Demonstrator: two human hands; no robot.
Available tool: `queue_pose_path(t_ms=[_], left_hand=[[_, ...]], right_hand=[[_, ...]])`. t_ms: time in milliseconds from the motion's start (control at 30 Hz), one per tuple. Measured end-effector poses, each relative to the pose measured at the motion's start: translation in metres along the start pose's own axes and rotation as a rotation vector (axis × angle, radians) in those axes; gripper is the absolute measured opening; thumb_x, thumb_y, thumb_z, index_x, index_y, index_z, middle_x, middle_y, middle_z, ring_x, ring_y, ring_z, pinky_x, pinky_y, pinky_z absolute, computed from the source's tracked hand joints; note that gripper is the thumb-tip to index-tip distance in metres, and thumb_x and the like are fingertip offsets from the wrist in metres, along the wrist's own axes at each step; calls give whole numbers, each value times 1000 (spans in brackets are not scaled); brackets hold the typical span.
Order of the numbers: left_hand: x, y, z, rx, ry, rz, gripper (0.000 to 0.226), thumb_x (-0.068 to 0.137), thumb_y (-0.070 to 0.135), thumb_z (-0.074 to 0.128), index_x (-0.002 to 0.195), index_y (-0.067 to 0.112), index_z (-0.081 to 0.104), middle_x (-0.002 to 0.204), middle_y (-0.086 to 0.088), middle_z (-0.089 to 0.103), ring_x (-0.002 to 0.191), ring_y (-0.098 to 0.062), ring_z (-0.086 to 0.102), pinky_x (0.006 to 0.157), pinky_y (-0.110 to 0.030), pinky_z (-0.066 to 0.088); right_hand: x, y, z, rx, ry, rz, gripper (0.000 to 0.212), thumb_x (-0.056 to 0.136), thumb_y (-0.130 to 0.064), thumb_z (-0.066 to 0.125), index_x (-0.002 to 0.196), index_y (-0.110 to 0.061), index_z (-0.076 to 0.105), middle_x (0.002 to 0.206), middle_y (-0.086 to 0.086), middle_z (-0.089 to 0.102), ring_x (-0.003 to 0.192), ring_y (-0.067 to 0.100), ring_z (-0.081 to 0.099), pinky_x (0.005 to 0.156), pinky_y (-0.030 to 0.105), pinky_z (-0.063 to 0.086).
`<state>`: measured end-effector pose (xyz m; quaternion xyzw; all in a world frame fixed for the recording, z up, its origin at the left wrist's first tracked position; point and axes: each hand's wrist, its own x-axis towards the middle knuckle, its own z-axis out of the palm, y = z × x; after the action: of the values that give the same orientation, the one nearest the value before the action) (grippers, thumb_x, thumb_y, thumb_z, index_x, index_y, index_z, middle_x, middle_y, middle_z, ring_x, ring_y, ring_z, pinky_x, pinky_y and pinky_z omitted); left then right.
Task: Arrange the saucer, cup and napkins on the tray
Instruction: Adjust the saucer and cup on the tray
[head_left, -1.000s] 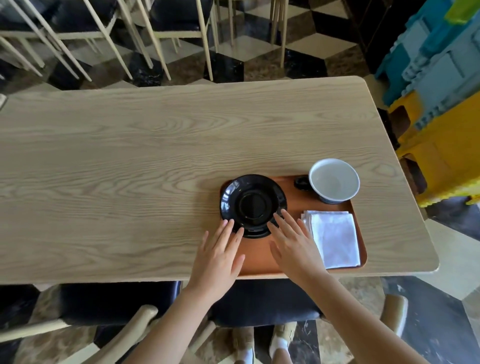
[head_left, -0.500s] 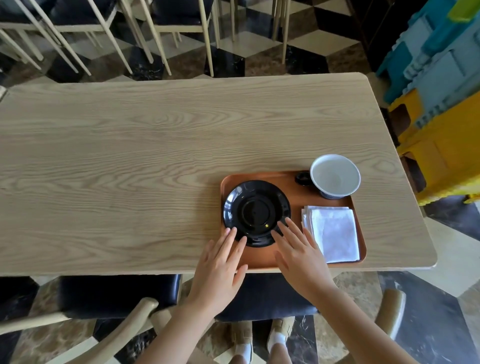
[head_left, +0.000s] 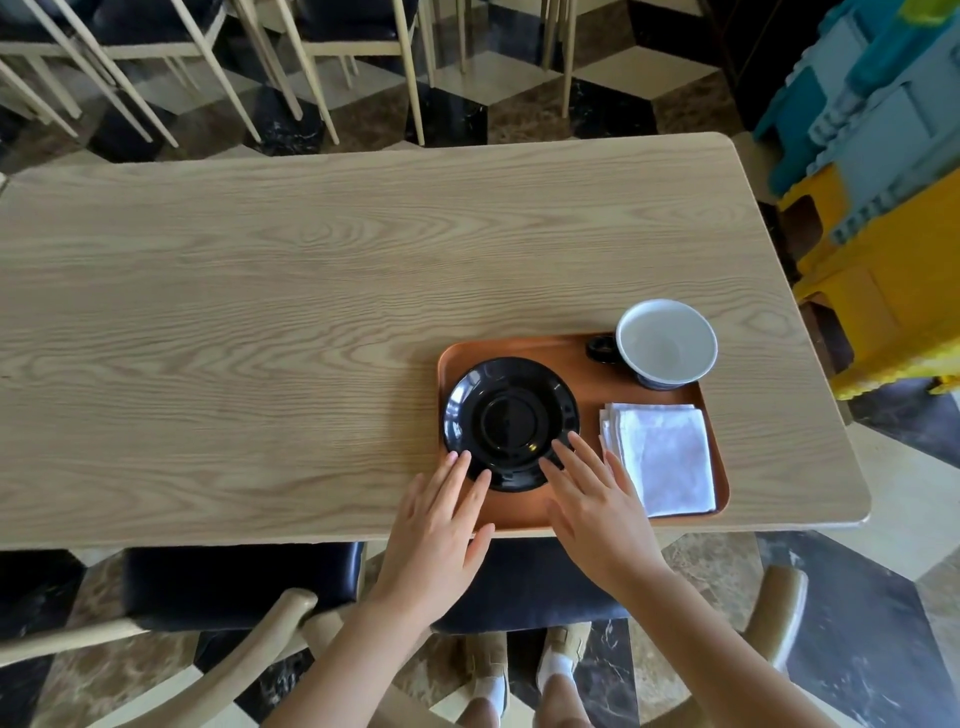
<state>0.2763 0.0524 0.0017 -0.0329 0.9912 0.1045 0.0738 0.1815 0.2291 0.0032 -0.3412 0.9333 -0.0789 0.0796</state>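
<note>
An orange-brown tray (head_left: 582, 512) lies at the table's near edge, right of centre. A glossy black saucer (head_left: 510, 422) sits on its left half. A dark cup with a white inside (head_left: 666, 343) stands at the tray's far right corner, handle to the left. A stack of white napkins (head_left: 658, 454) lies on the tray's right side, below the cup. My left hand (head_left: 441, 525) is flat, fingers spread, fingertips at the saucer's near-left rim. My right hand (head_left: 597, 501) is flat too, fingertips touching the saucer's near-right rim. Neither hand holds anything.
The light wooden table (head_left: 260, 322) stretches left and away from the tray. A dark cushioned chair (head_left: 239, 582) stands under the near edge. Pale chair legs (head_left: 311, 67) line the far side. Blue and yellow plastic stools (head_left: 883, 208) are stacked at the right.
The saucer has slid a little to the right, fully onto the tray's left half. Both hands stayed at its near rim, fingers still spread.
</note>
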Motion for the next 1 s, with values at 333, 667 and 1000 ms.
queue_pose_path(t_ms=[333,667,1000], left_hand=[[100,47,-66,34,212,136,49,87,37,38,126,13,55,134,-12,55,126,-26,49,99,-49,43],[198,104,-51,11,118,47,57,77,35,67,122,3,55,119,-19,64,112,-34,58,83,-47,50],[199,103,-40,-511,53,-171,32,84,33,59,102,8,59,104,-8,62,100,-26,55,76,-31,42]], right_hand=[[36,47,-69,23,255,170,41,82,-30,40,112,-12,61,121,12,64,115,29,57,92,50,48],[61,142,-73,61,131,427,57,88,-28,49,138,-8,31,147,12,35,138,26,25,112,43,21],[65,144,-73,661,173,548,51,81,-9,56,130,-17,44,114,13,64,102,28,60,80,33,48]])
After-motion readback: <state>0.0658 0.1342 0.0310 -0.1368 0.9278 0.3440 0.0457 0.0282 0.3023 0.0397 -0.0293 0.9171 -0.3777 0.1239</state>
